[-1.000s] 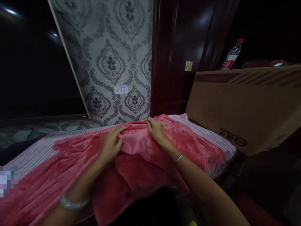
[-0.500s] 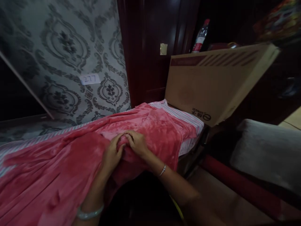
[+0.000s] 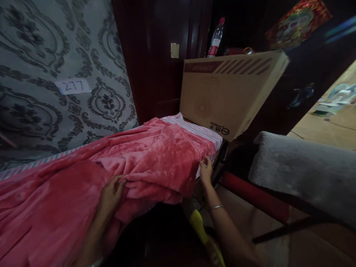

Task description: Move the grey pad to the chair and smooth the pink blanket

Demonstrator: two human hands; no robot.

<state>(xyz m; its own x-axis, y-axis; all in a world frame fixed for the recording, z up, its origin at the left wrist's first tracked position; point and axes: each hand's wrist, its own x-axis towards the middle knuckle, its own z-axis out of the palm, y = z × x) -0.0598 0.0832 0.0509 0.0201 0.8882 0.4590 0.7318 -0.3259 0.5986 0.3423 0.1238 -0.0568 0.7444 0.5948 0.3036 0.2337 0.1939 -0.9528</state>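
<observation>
A pink fleece blanket (image 3: 150, 155) lies rumpled over a bed with a striped sheet (image 3: 200, 130). My left hand (image 3: 110, 193) rests on the blanket near the bed's front edge, its fingers closed on a fold of the fleece. My right hand (image 3: 206, 171) reaches to the blanket's right-hand corner and pinches its edge beside the striped sheet. A thin bracelet shows on my right wrist.
A large cardboard box (image 3: 230, 89) leans at the bed's far right end, with a plastic bottle (image 3: 216, 37) behind it. Patterned wallpaper bears a label reading 277 (image 3: 72, 86). A dark wooden door (image 3: 158, 55) stands behind. A grey cushioned seat (image 3: 303, 174) is at right.
The view has swung right. My hands, together at the blanket's middle half a second ago, have parted: the right went out to the right corner, the left stayed on the fold near the front edge.
</observation>
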